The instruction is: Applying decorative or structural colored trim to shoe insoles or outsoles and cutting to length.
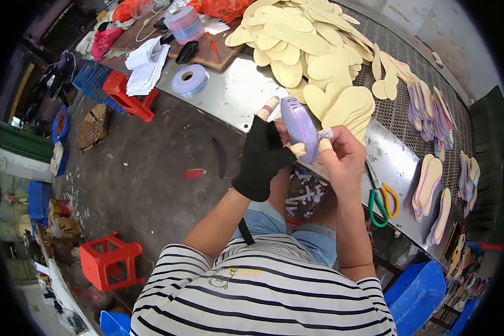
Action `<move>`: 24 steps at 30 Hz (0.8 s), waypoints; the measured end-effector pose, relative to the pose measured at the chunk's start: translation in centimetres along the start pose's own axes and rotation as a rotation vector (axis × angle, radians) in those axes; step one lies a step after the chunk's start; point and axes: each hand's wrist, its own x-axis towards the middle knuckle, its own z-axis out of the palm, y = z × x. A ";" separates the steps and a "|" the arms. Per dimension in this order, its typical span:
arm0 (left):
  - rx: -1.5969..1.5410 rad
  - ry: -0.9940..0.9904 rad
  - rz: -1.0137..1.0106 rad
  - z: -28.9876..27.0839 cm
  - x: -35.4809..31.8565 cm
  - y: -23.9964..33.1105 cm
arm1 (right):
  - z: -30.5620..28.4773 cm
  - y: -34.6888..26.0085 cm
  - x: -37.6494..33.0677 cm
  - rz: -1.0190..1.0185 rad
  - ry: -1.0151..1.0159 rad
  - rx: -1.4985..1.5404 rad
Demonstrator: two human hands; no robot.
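Observation:
My left hand [266,151], in a black fingerless glove with wrapped fingertips, is closed around a purple bundle of insoles [300,130]. The bundle stands on edge above my lap, its long side toward me. At its right side my right hand [343,157] is bare apart from wrapped fingertips. Its thumb and finger pinch a small whitish strip [325,134] against the bundle; the strip's far end is hidden. Right of that hand, scissors [384,203] with one green and one orange handle lie at the table's edge.
A large heap of pale yellow insoles [319,45] covers the far table. Tied insole stacks [427,186] lie at the right. Clear tape rolls [189,80] stand at the left of the metal table [229,95]. Red stools [111,260] and a blue bin [417,294] surround me.

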 end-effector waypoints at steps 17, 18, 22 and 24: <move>-0.313 -0.221 -0.114 -1.0 0.1 1.2 | 0.5 -0.4 -0.8 0.124 -0.205 0.321; -0.311 -0.211 -0.105 -1.4 0.1 1.1 | 0.7 -0.4 -1.0 0.123 -0.219 0.322; -0.469 -0.178 -0.093 -5.6 0.0 -1.0 | -1.5 -1.5 -0.9 0.130 0.025 0.664; 0.397 -0.026 -0.084 -8.2 -0.3 1.1 | -5.6 -2.5 -0.2 0.119 -0.124 1.128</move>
